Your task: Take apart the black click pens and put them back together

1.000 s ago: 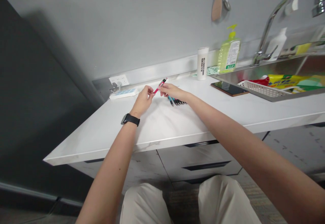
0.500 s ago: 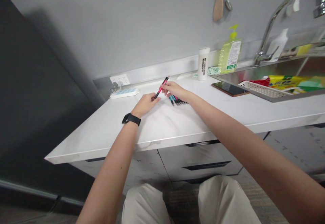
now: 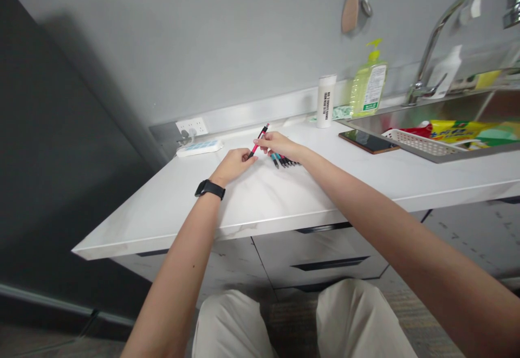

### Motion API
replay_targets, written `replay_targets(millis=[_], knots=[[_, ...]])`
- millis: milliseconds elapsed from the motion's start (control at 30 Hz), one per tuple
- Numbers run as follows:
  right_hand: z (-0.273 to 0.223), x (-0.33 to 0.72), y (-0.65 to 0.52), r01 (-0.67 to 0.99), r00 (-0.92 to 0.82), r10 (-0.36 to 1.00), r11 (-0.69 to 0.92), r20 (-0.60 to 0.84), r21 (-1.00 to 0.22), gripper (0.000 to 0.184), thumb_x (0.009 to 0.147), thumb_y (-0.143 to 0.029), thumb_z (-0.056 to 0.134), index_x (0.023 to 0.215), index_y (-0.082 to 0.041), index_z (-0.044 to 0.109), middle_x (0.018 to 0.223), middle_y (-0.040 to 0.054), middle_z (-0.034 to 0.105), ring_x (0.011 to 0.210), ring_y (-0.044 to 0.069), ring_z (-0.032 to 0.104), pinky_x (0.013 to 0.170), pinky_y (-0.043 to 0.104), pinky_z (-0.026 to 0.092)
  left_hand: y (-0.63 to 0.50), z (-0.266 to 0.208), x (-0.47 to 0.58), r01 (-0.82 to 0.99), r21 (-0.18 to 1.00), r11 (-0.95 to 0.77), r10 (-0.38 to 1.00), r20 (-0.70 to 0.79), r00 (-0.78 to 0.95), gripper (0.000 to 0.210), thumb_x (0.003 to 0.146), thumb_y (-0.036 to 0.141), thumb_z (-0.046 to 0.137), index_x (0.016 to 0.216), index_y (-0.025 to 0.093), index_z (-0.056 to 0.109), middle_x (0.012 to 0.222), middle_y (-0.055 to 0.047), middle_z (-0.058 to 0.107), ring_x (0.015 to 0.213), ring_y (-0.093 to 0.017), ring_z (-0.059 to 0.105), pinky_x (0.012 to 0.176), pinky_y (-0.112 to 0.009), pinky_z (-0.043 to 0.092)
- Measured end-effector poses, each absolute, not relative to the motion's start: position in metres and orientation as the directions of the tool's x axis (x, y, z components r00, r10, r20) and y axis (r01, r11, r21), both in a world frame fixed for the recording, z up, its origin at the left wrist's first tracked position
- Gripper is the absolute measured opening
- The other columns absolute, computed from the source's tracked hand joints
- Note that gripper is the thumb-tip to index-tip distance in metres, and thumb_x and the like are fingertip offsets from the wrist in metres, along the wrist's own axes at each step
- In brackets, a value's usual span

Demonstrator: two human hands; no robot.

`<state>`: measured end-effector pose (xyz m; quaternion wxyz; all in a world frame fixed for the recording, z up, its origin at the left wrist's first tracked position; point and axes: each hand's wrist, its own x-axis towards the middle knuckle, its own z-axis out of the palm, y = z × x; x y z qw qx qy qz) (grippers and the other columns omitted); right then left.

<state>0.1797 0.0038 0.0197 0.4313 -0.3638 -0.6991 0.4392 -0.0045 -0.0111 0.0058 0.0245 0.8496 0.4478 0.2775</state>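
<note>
In the head view, the left hand (image 3: 233,165) is pinching the lower end of one red-and-black pen (image 3: 262,134), and the right hand (image 3: 277,143) is pinching it higher up; the pen is slanting between the two over one white countertop (image 3: 264,201). Beside the right hand, several more pens (image 3: 281,161) are lying in a row, partly hidden, beyond counting. One phone (image 3: 369,141) is lying farther right, one white cylinder (image 3: 326,101) and one pump bottle (image 3: 369,88) are standing at the back, and one wooden spatula (image 3: 350,12) and one ladle (image 3: 366,7) are hanging above
</note>
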Motion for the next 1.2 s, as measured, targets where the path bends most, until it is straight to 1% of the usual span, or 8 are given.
replay_targets(millis=[100, 233, 433, 533, 667, 833, 1033, 1200], knots=[[0.0208, 0.1794, 0.0024, 0.138, -0.373, 0.886, 0.346, 0.275, -0.928, 0.029, 0.086, -0.032, 0.061, 0.065, -0.014, 0.051, 0.054, -0.0044, 0.048, 0.049, 0.006, 0.043, 0.049, 0.017, 0.037, -0.0095, 0.0054, -0.0049, 0.747, 0.271, -0.607, 0.763, 0.46, 0.454, 0.03, 0.081, 0.042, 0.05, 0.065, 0.017, 0.054, 0.06, 0.002, 0.049, 0.058, -0.012, 0.042, 0.059, -0.027, 0.033], [0.0211, 0.1794, 0.0021, 0.139, -0.366, 0.89, 0.342, 0.273, -0.929, 0.027, 0.087, -0.031, 0.06, 0.067, -0.014, 0.051, 0.054, -0.005, 0.047, 0.048, 0.005, 0.043, 0.048, 0.017, 0.037, -0.0085, 0.0055, -0.0055, 0.73, 0.246, -0.638, 0.742, 0.45, 0.496, 0.03, 0.082, 0.041, 0.048, 0.065, 0.017, 0.055, 0.062, 0.001, 0.051, 0.059, -0.013, 0.043, 0.06, -0.027, 0.033], [0.0209, 0.1798, 0.0002, 0.124, -0.341, 0.897, 0.34, 0.282, -0.932, 0.024, 0.086, -0.027, 0.062, 0.068, -0.015, 0.049, 0.055, -0.0052, 0.048, 0.049, 0.005, 0.044, 0.047, 0.015, 0.038, -0.0098, 0.0056, -0.0062, 0.735, 0.252, -0.629, 0.749, 0.449, 0.487, 0.029, 0.08, 0.041, 0.053, 0.064, 0.016, 0.056, 0.061, 0.001, 0.051, 0.057, -0.012, 0.042, 0.057, -0.027, 0.031], [0.0191, 0.1798, 0.0026, 0.101, -0.329, 0.896, 0.347, 0.298, -0.932, 0.021, 0.085, -0.025, 0.062, 0.071, -0.016, 0.049, 0.055, -0.0055, 0.049, 0.049, 0.006, 0.046, 0.046, 0.015, 0.038, -0.0104, 0.0055, -0.0058, 0.727, 0.291, -0.622, 0.76, 0.448, 0.471, 0.028, 0.079, 0.042, 0.055, 0.069, 0.016, 0.057, 0.061, 0.002, 0.051, 0.057, -0.011, 0.042, 0.057, -0.026, 0.032], [0.0167, 0.1795, 0.0072, 0.085, -0.326, 0.896, 0.347, 0.303, -0.934, 0.021, 0.084, -0.026, 0.064, 0.073, -0.016, 0.049, 0.056, -0.0052, 0.05, 0.051, 0.006, 0.048, 0.046, 0.015, 0.041, -0.0097, 0.0048, -0.0056, 0.709, 0.349, -0.613, 0.771, 0.46, 0.44, 0.022, 0.077, 0.038, 0.058, 0.076, 0.017, 0.056, 0.063, 0.003, 0.052, 0.059, -0.011, 0.044, 0.058, -0.025, 0.035], [0.0201, 0.1793, 0.0044, 0.041, -0.321, 0.907, 0.301, 0.273, -0.953, 0.027, 0.091, -0.034, 0.054, 0.073, -0.014, 0.053, 0.063, -0.0012, 0.055, 0.053, 0.007, 0.05, 0.049, 0.016, 0.046, -0.0097, 0.0046, -0.0065, 0.712, 0.335, -0.617, 0.769, 0.449, 0.455, 0.019, 0.076, 0.034, 0.058, 0.07, 0.018, 0.051, 0.062, 0.003, 0.052, 0.058, -0.011, 0.045, 0.058, -0.025, 0.035], [0.0224, 0.1788, 0.0011, -0.01, -0.334, 0.908, 0.263, 0.251, -0.965, 0.025, 0.09, -0.033, 0.055, 0.074, -0.014, 0.052, 0.065, 0.0003, 0.058, 0.054, 0.007, 0.055, 0.051, 0.016, 0.049, -0.0155, 0.008, -0.0032, 0.717, 0.36, -0.597, 0.785, 0.447, 0.429, 0.019, 0.074, 0.035, 0.06, 0.07, 0.018, 0.052, 0.063, 0.003, 0.052, 0.058, -0.011, 0.044, 0.058, -0.025, 0.035], [0.0201, 0.1797, 0.0032, -0.029, -0.351, 0.898, 0.272, 0.265, -0.962, 0.02, 0.089, -0.03, 0.058, 0.078, -0.013, 0.055, 0.069, 0.0011, 0.062, 0.056, 0.007, 0.058, 0.052, 0.018, 0.051, -0.015, 0.0072, -0.0033, 0.717, 0.343, -0.607, 0.778, 0.44, 0.448, 0.019, 0.075, 0.035, 0.058, 0.07, 0.018, 0.052, 0.062, 0.003, 0.052, 0.058, -0.011, 0.044, 0.058, -0.025, 0.035]])
